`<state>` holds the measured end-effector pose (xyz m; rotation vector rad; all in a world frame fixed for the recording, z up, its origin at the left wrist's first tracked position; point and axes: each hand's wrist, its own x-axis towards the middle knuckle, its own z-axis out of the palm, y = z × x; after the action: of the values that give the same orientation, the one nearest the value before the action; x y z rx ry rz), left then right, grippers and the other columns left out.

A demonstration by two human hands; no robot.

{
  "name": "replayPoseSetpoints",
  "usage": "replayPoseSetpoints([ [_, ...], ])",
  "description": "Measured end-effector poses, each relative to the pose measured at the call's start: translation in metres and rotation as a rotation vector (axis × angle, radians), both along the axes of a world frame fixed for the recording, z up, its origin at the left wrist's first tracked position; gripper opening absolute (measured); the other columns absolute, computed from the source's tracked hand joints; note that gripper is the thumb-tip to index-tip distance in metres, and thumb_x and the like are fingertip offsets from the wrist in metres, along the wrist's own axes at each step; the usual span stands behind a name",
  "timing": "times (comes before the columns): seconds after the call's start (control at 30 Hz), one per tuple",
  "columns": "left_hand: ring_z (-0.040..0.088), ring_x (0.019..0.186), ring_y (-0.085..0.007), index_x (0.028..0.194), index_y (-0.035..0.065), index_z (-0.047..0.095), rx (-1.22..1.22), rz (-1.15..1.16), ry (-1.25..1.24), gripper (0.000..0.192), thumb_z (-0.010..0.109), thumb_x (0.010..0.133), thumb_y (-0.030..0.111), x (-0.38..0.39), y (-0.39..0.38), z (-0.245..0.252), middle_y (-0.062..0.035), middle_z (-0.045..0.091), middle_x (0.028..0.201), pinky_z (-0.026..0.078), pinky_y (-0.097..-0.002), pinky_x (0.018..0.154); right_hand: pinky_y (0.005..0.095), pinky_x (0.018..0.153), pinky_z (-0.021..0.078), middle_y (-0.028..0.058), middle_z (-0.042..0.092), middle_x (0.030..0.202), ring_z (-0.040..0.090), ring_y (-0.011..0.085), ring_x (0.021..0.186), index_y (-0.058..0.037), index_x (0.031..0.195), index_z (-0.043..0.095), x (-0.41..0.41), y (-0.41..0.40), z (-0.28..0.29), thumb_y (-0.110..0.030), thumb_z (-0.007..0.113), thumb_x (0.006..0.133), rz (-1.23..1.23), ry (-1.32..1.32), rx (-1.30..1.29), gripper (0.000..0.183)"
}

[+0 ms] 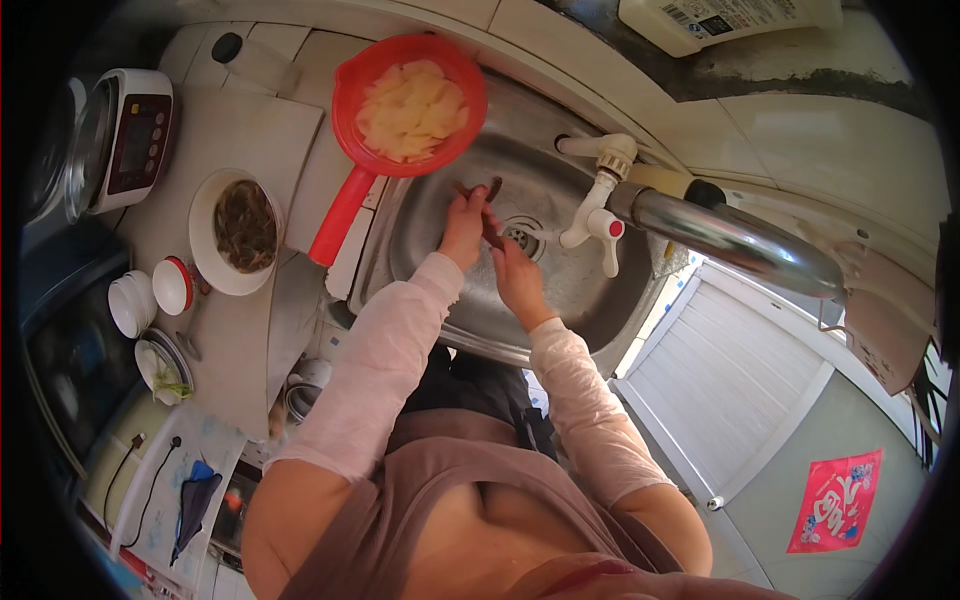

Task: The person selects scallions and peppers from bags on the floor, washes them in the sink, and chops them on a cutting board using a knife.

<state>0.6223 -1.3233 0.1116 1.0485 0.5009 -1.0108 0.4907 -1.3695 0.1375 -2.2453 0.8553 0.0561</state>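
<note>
Over a stainless steel sink [420,217], my left hand [463,229] grips a slim, reddish-brown strip [494,189] whose upper end sticks out past the fingers. What the strip is I cannot tell. My right hand [519,281] closes on its lower end, close to the drain [520,236]. To the upper left, a red plastic ladle [343,214] with a long handle spans the sink's corner and the counter. Pale yellow slices [411,112], perhaps potato, fill its bowl. The white tap [596,217] with a red-dotted handle stands to the right of my hands.
Left on the counter [240,337] are a white bowl [206,259] of brownish food, small white bowls [131,304], a plate with greens [161,371] and a white appliance [135,142] with a control panel. A thick metallic pipe [742,232] juts out right of the tap.
</note>
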Motion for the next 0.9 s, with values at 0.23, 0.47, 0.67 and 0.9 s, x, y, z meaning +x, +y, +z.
replayPoseSetpoints([
  [0.23,0.063,0.072,-0.0265,0.094,0.0028,0.052,0.62,-0.454,-1.065,0.023,0.067,0.078,0.009,0.017,0.037,-0.016,-0.0113,0.061,0.081,0.049,-0.0364,0.064,0.0443,0.078,0.0479,0.0189,0.065,0.094,0.061,0.0383,0.09,-0.0068,0.105,0.06,0.01,-0.021,-0.072,-0.024,0.058,0.086,0.112,-0.121,-0.096,0.026],
  [0.47,0.061,0.086,-0.0391,0.095,0.0031,0.05,0.841,-0.823,-1.036,0.03,0.069,0.071,0.005,0.01,0.034,-0.046,-0.017,0.062,0.093,0.048,-0.0443,0.076,0.0453,0.076,0.048,0.0218,0.064,0.091,0.061,0.0401,0.084,-0.0026,0.096,0.059,0.076,-0.018,-0.076,-0.027,0.061,0.08,-0.257,0.065,-0.079,0.029],
  [0.67,0.055,0.106,-0.024,0.11,0.0025,0.051,0.302,-0.403,-0.452,0.035,0.062,0.078,0.006,-0.002,0.014,-0.037,-0.013,0.058,0.11,0.045,-0.036,0.089,0.046,0.074,0.0467,0.0216,0.062,0.093,0.06,0.0398,0.082,-0.0009,0.096,0.053,0.045,-0.021,-0.07,-0.016,0.056,0.084,-0.35,-0.161,0.146,0.02],
  [0.9,0.055,0.101,-0.0182,0.115,0.0053,0.051,-0.356,-0.122,0.194,0.025,0.056,0.092,0.015,-0.035,-0.021,0.005,-0.0076,0.058,0.108,0.046,-0.0309,0.084,0.0466,0.088,0.0406,0.0231,0.05,0.122,0.05,0.0392,0.111,-0.0028,0.117,0.051,0.023,-0.021,0.017,-0.006,0.048,0.084,-0.158,-0.234,-0.056,0.033],
])
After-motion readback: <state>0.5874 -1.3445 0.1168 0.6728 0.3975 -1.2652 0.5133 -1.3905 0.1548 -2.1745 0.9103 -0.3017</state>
